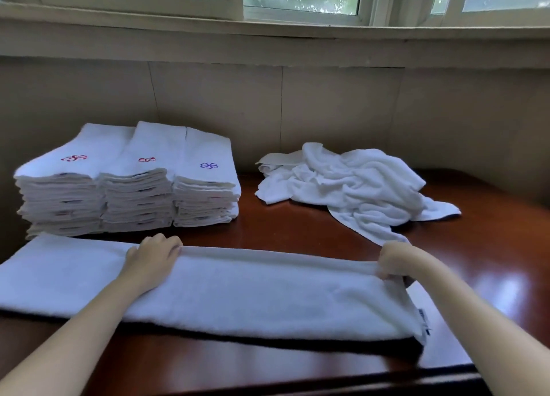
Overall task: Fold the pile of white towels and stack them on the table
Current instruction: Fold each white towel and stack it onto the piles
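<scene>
- One long white terry towel [238,291] is laid lengthwise across the near part of the glossy reddish-brown wooden worktop [297,235]. It is already doubled into a narrow band.
- The left hand [153,257] is curled over the far edge near the towel's middle, and the right hand [394,261] is clamped on the far right corner. Both hands are thus closed on the same cloth, well apart.
- The step in hand is judged to be a further lengthwise fold. The far edge should be kept taut between the two grips and carried over evenly. It should then be laid flush with the near edge, corners matched before the surface is smoothed flat.
- Slack between the grips is best avoided, since a sag would likely be pressed into a crease.
- A small tag [424,321] is seen at the towel's right end, with a dark mark on it; its writing cannot be read.
- A crumpled pile of white towels [357,184] is left unfolded at the far right of the worktop, just beyond the right hand.
- Three stacks of folded white towels [134,187] are set side by side at the far left. Red embroidered motifs [74,158] are carried by the two left tops and a blue motif [209,165] by the right one; no letters can be made out.
</scene>
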